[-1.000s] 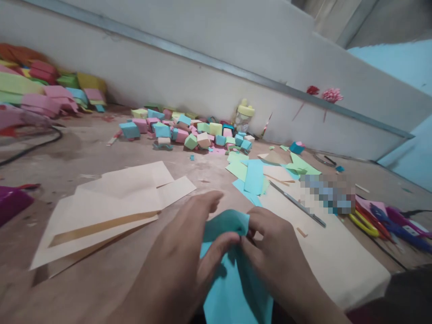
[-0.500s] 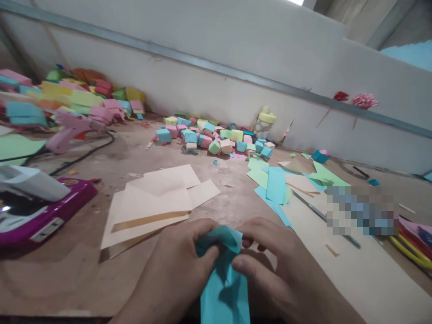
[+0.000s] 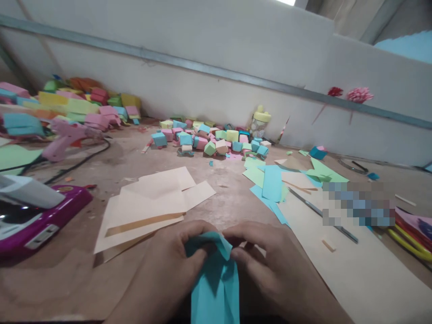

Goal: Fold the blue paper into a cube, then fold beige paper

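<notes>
A strip of light blue paper (image 3: 216, 283) runs up from the bottom edge between my two hands. My left hand (image 3: 168, 270) pinches its folded top end from the left, fingers curled over the fold. From the right, my right hand (image 3: 266, 265) pinches the same end, thumb pressed against the paper. Both hands rest low over the brown tabletop (image 3: 222, 202). The fold itself is partly hidden under my fingers.
Cream paper sheets (image 3: 151, 202) lie just beyond my left hand. A magenta device (image 3: 37, 220) sits at the left. A heap of small coloured paper cubes (image 3: 209, 139) lies by the wall, with cut paper scraps (image 3: 273, 180), a metal ruler (image 3: 320, 211) and scissors (image 3: 411, 243) to the right.
The view swung left and the magenta device came into sight. My hands drew closer together on the blue paper's top, and the strip now looks narrower.
</notes>
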`<state>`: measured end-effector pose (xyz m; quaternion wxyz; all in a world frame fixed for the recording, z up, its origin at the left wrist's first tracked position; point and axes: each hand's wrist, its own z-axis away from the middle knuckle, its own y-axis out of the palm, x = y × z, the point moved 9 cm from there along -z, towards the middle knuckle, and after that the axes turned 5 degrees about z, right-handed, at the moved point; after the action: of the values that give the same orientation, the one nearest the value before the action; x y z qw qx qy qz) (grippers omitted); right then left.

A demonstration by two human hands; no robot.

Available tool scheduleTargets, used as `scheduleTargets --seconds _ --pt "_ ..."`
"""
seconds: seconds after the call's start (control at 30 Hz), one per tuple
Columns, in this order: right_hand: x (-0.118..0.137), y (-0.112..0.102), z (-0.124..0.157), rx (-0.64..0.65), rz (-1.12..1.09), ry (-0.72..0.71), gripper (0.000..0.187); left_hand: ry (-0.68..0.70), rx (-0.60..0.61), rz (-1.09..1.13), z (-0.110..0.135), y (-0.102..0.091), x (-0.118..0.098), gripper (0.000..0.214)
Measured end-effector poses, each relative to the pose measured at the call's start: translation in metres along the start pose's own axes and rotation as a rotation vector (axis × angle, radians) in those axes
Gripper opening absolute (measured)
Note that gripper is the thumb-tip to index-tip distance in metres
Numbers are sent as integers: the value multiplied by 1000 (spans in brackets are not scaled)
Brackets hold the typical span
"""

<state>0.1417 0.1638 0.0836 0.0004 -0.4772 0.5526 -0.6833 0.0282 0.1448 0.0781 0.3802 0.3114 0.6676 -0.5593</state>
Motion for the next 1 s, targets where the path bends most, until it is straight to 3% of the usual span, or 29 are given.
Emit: scheduleTargets --seconds 0.3,0.47,0.6,0.77,1.0 --pt "-10 -2 0 -29 -79 125 23 21 -3 -71 6 -1 -1 11" --pt "-15 0 0 -70 -40 169 12 20 77 -248 7 2 0 11" --pt "-18 3 0 -80 -73 187 12 -15 124 -229 7 5 1 16" --pt "-11 -1 2 -68 -51 91 19 5 78 -244 6 2 3 15" --pt "-23 -12 9 -175 -57 48 22 -42 23 -162 6 0 14 11"
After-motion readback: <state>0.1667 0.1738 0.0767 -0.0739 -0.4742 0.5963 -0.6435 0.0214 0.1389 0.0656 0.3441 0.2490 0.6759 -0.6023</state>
